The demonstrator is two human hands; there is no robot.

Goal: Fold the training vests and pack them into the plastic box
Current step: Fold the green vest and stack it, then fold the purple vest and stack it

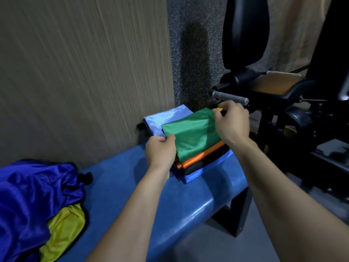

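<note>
My left hand point(160, 151) and right hand point(231, 121) each keep a pinching grip on the folded green vest point(190, 134), and if I pull unevenly, the slick stack point(200, 163) under it may slide off the bench point(188, 201).

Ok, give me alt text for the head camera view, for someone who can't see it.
Two bare hands hold a folded green vest atop a stack of folded vests on a blue padded bench: the left hand grips its near corner, the right hand pinches its far edge. A heap of unfolded blue and yellow vests lies at the left; black gym equipment stands at the right.
</note>
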